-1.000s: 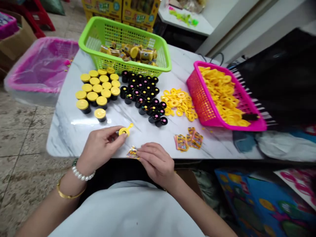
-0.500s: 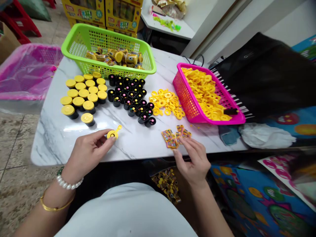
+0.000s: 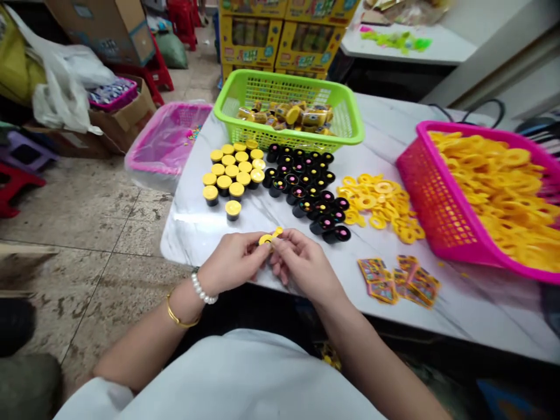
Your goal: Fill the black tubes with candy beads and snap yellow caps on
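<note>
My left hand and my right hand meet over the near edge of the marble table, both pinching one small yellow lid with a tab. Just beyond the hands stand black cups with yellow lids and open black cups holding coloured bits. A few small printed cards lie to the right of my right hand. A pile of loose yellow lids lies past the open cups.
A green basket with filled yellow cups stands at the table's far side. A pink basket full of yellow lids is at the right. A pink bin lined with plastic sits on the floor at the left, with boxes behind.
My right hand left the printed cards and came left to join my left hand on the yellow lid. The view swung to the left.
</note>
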The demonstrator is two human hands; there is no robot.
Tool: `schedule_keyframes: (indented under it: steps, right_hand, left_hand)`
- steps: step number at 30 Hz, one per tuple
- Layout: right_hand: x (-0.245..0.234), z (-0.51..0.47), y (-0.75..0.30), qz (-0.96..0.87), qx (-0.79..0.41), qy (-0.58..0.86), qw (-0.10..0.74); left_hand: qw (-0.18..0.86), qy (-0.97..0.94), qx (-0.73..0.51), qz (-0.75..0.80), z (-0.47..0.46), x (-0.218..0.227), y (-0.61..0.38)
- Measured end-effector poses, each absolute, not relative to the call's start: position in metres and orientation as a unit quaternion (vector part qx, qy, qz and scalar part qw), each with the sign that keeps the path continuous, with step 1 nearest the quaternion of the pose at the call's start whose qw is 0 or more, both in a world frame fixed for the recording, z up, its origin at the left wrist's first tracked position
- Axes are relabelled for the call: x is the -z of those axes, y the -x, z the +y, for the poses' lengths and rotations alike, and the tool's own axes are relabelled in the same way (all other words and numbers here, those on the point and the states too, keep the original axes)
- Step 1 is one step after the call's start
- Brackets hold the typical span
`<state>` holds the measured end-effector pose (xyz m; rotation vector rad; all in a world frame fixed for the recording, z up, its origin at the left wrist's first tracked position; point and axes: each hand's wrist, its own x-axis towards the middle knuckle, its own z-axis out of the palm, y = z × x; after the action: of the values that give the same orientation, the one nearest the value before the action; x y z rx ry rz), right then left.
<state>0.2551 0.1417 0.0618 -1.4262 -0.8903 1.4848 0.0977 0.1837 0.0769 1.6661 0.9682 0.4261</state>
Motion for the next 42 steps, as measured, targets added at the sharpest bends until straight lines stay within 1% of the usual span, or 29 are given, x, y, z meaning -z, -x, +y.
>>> schedule_keyframes:
  steps: [3,7,12,15,16,18,21,23,25,26,27,29,32,35,38,40,42]
  right_hand:
    - [-0.06,0.146,-0.255,-0.34,-0.618,0.569,0.422]
    - [-0.061,0.143,-0.252,-0.345,-0.602,0.582,0.423]
    - [-0.061,0.141,-0.246,-0.365,-0.563,0.597,0.438]
    - [-0.057,0.14,-0.245,-0.369,-0.546,0.599,0.454]
    - [-0.056,0.139,-0.245,-0.368,-0.546,0.596,0.46]
    - [-0.053,0.138,-0.246,-0.366,-0.55,0.583,0.473]
    - [-0.05,0.137,-0.249,-0.37,-0.553,0.562,0.492]
    - [-0.051,0.137,-0.25,-0.353,-0.551,0.552,0.517]
    - [-0.055,0.139,-0.253,-0.31,-0.56,0.547,0.539]
    - [-0.057,0.142,-0.255,-0.289,-0.573,0.547,0.537]
    - [-0.06,0.144,-0.257,-0.276,-0.591,0.549,0.523]
    - [-0.065,0.151,-0.261,-0.279,-0.634,0.553,0.464]
    - [-0.069,0.16,-0.263,-0.339,-0.668,0.547,0.373]
    - [-0.07,0.163,-0.261,-0.412,-0.624,0.564,0.35]
    - [-0.07,0.158,-0.258,-0.437,-0.587,0.593,0.335]
    - [-0.071,0.153,-0.258,-0.43,-0.595,0.599,0.319]
    - [-0.07,0.15,-0.257,-0.414,-0.604,0.604,0.315]
  left_hand:
    - [0.617,-0.66,-0.178,0.39,0.185,-0.072,-0.095]
    - [0.689,-0.586,-0.165,0.393,0.189,-0.068,-0.097]
    - [0.711,-0.529,-0.166,0.434,0.189,-0.067,-0.103]
    - [0.712,-0.525,-0.179,0.431,0.184,-0.064,-0.099]
    - [0.7,-0.539,-0.194,0.427,0.182,-0.063,-0.097]
    - [0.636,-0.6,-0.236,0.424,0.176,-0.059,-0.094]
    - [0.482,-0.705,-0.286,0.434,0.167,-0.055,-0.094]
    - [0.397,-0.747,-0.297,0.442,0.163,-0.053,-0.098]
    - [0.347,-0.774,-0.295,0.44,0.161,-0.052,-0.101]
    - [0.335,-0.784,-0.29,0.435,0.161,-0.052,-0.102]
    - [0.333,-0.79,-0.284,0.429,0.161,-0.052,-0.102]
    - [0.34,-0.794,-0.275,0.421,0.161,-0.052,-0.102]
    - [0.36,-0.793,-0.258,0.419,0.162,-0.054,-0.102]
    - [0.364,-0.794,-0.215,0.437,0.164,-0.055,-0.105]
    - [0.349,-0.794,-0.183,0.462,0.166,-0.056,-0.107]
    - [0.356,-0.789,-0.19,0.462,0.167,-0.055,-0.105]
    - [0.389,-0.769,-0.221,0.457,0.167,-0.052,-0.102]
